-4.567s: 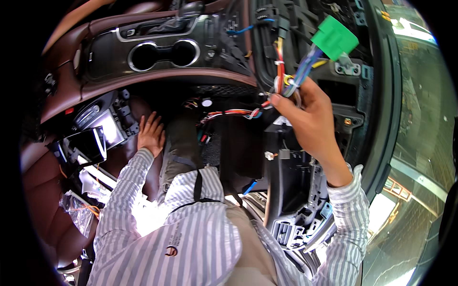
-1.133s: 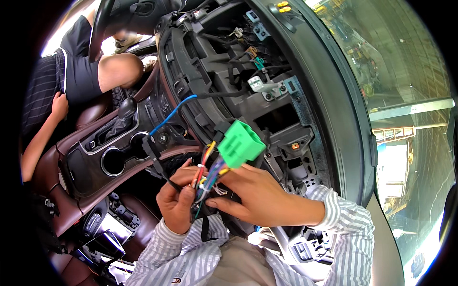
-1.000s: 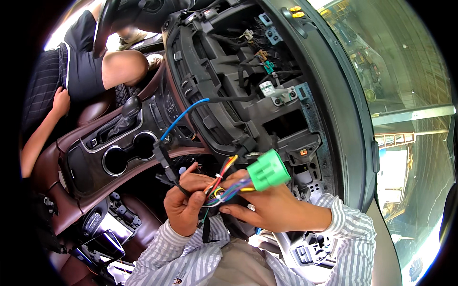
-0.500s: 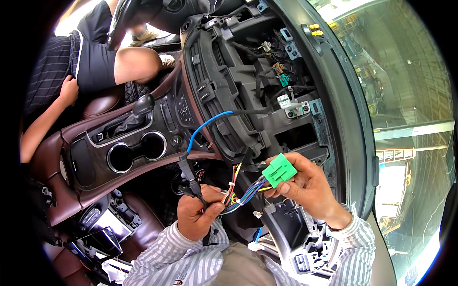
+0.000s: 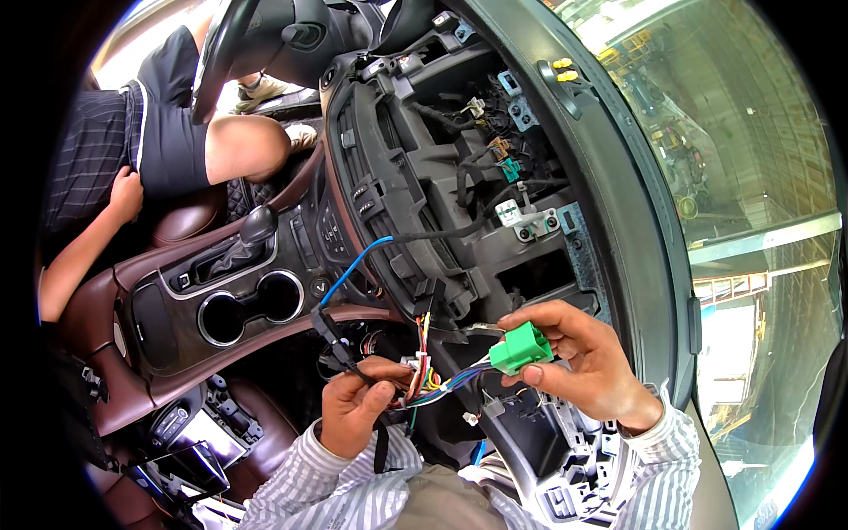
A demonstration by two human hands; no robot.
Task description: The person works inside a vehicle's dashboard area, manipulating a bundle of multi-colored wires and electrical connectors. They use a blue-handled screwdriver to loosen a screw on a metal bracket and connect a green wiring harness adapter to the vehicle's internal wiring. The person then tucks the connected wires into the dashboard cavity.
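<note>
Between the fingers and thumb of my right hand (image 5: pixel 579 358) is a bright green plug connector (image 5: pixel 522 348), turned so its side shows. A bundle of coloured wires (image 5: pixel 459 378) runs from it to my left hand (image 5: pixel 358 402), whose fingers are closed around the wiring harness. Beside that hand, a black inline connector (image 5: pixel 331 340) joins a blue-sleeved cable (image 5: pixel 353 269) that leads up over the dashboard. A black plug (image 5: pixel 430 294) sits at the far end of the red and yellow wires, against the dash edge.
The opened dashboard (image 5: pixel 442 177) shows loose plugs, among them a white connector (image 5: pixel 508 212) and a teal connector (image 5: pixel 510 170). Left lie the centre console with cup holders (image 5: pixel 226 318) and a gear lever (image 5: pixel 258 226). Another person (image 5: pixel 168 141) sits beyond. A removed trim panel (image 5: pixel 530 442) rests before me.
My right hand has rotated the green connector, from its flat face to its side. My left hand has shifted slightly left and down with the harness. The view has shifted a little.
</note>
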